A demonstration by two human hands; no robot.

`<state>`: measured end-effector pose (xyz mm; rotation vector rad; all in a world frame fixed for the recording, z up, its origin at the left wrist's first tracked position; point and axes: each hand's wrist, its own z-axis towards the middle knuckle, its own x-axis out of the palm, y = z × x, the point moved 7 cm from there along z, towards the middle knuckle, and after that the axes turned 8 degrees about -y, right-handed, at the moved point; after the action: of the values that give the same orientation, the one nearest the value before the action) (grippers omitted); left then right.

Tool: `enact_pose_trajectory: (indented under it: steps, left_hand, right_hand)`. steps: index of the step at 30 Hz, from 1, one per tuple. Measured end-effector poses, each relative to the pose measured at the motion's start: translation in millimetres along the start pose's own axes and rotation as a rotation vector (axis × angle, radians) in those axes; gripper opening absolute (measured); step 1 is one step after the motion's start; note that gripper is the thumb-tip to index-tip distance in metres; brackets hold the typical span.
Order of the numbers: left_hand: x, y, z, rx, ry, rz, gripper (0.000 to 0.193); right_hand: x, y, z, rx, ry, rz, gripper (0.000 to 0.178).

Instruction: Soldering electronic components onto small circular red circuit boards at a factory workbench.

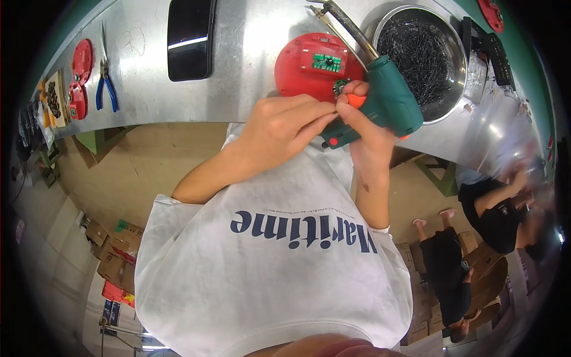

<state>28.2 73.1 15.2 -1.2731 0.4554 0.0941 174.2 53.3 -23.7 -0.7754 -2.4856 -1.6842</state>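
My right hand [370, 132] wraps round the handle of a green soldering gun [389, 89] with an orange trigger. Its metal tip and thin feed tube [345, 37] point up and away to the left. My left hand [285, 122] is closed, fingertips pinched together against my right thumb; what they hold is hidden. Just beyond the fingertips is a small round green part [341, 86], partly covered by my fingers. Behind it on the table lies a red round housing [291, 65], with a green circuit board [326, 63] set in it.
A metal bowl [377, 37] of thin black pieces stands at the right. A black phone [190, 41], blue-handled pliers [106, 89] and more red housings [82, 62] lie to the left on the metal table [151, 89]. Other people [449, 279] are at the lower right.
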Motion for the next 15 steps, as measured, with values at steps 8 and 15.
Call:
enact_pose_trajectory:
  steps: [8, 15]
  left_hand:
    - [-3.9, -6.9, 3.2, -0.007, -0.051, 0.017, 0.009]
    - [-4.3, -8.7, 1.2, -0.038, -0.057, 0.056, 0.010]
  right_hand:
    - [1.0, -5.4, -0.9, 0.142, -0.018, 0.167, 0.025]
    - [4.6, -9.8, -1.9, 0.161, -0.015, 0.198, 0.024]
